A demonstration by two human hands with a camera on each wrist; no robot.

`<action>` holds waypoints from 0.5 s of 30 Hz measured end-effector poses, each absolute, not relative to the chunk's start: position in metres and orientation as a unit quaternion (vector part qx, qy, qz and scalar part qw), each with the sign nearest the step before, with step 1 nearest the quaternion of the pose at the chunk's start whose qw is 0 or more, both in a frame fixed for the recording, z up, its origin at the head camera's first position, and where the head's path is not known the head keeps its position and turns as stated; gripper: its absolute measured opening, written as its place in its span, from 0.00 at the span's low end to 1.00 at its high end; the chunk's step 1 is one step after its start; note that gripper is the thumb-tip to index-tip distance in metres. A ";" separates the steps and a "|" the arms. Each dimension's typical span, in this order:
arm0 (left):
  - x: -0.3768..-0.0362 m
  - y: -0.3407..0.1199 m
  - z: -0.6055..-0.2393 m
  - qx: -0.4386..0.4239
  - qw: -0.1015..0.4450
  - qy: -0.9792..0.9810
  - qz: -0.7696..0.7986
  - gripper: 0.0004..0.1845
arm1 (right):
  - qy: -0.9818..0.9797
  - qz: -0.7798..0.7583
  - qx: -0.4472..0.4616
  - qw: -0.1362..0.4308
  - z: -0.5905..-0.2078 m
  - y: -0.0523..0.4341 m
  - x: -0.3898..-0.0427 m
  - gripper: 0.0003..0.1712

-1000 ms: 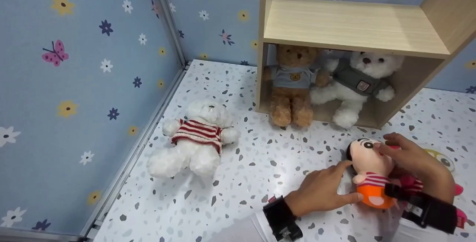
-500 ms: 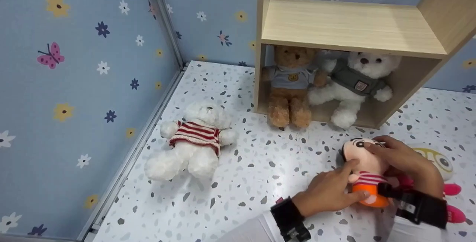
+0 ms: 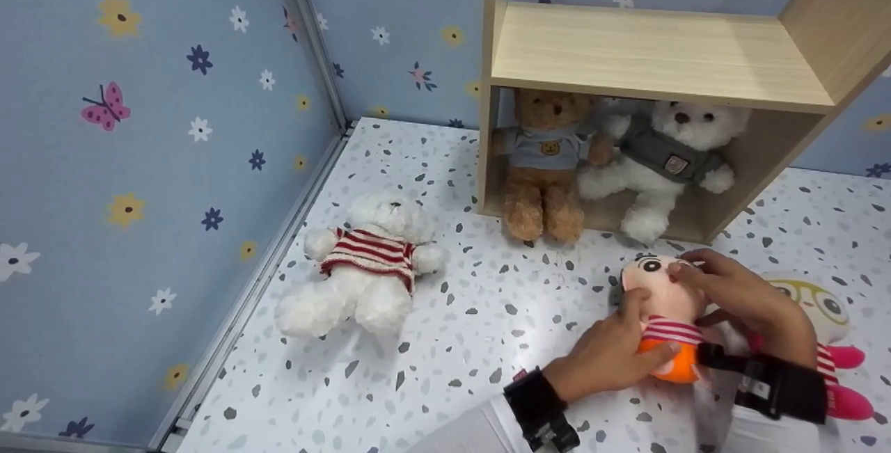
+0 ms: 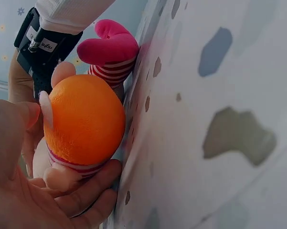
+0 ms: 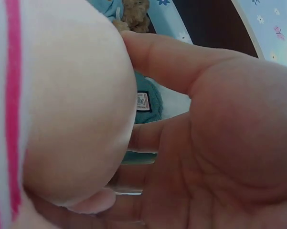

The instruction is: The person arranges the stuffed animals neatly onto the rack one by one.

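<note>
A small plush doll (image 3: 661, 307) with a peach head, a red-striped shirt and an orange bottom lies on the speckled floor (image 3: 487, 314) in front of the shelf. My left hand (image 3: 644, 328) grips its body from the left, thumb under the orange bottom and forefinger against the head. My right hand (image 3: 689, 293) curls over the head from the right. In the left wrist view the orange bottom (image 4: 83, 121) sits in my left hand (image 4: 47, 191). The right wrist view shows the doll's head (image 5: 62, 105) cupped by my right hand (image 5: 205, 143).
A wooden shelf (image 3: 654, 56) stands at the back with a brown bear (image 3: 546, 161) and a white bear in a grey sweater (image 3: 661, 161) in its lower bay. A white bear in a red-striped sweater (image 3: 365, 265) lies at left. Another plush with pink feet (image 3: 828, 314) lies behind my right hand.
Both hands have closed round the doll and shifted it a little left and toward the shelf. The bears have not moved.
</note>
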State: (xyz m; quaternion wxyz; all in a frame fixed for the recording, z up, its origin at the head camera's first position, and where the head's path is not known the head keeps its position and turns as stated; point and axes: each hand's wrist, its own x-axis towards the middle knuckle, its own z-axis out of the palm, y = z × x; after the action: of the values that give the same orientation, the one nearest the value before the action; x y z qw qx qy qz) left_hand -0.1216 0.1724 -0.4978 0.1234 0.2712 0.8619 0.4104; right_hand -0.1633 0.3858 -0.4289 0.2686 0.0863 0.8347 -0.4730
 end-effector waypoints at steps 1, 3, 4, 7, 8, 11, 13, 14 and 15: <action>-0.123 0.172 -0.498 0.271 0.118 0.861 0.413 0.39 | 0.833 -0.476 0.083 0.268 -0.429 0.385 -0.164 0.45; -0.125 0.170 -0.498 0.267 0.111 0.860 0.420 0.38 | 0.831 -0.481 0.078 0.268 -0.428 0.384 -0.164 0.45; -0.126 0.170 -0.498 0.266 0.109 0.860 0.422 0.38 | 0.832 -0.481 0.074 0.266 -0.428 0.384 -0.164 0.45; -0.129 0.167 -0.496 0.259 0.111 0.857 0.432 0.37 | 0.836 -0.479 0.064 0.261 -0.427 0.382 -0.165 0.45; -0.130 0.166 -0.496 0.256 0.112 0.856 0.435 0.37 | 0.838 -0.476 0.062 0.259 -0.427 0.381 -0.165 0.45; -0.132 0.165 -0.495 0.245 0.114 0.853 0.447 0.35 | 0.845 -0.472 0.049 0.244 -0.425 0.378 -0.164 0.45; -0.134 0.164 -0.494 0.234 0.110 0.850 0.459 0.34 | 0.848 -0.474 0.039 0.233 -0.422 0.375 -0.164 0.44; -0.135 0.164 -0.494 0.229 0.106 0.849 0.465 0.34 | 0.849 -0.475 0.034 0.227 -0.421 0.373 -0.163 0.44; -0.136 0.163 -0.493 0.224 0.100 0.847 0.471 0.33 | 0.850 -0.478 0.027 0.219 -0.420 0.371 -0.163 0.43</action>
State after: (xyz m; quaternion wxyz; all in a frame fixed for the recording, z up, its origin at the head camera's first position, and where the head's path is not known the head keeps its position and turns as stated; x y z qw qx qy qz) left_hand -0.1359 0.1632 -0.4934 0.1002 0.2244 0.8473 0.4708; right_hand -0.1633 0.3714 -0.4203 0.2194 0.0266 0.8502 -0.4779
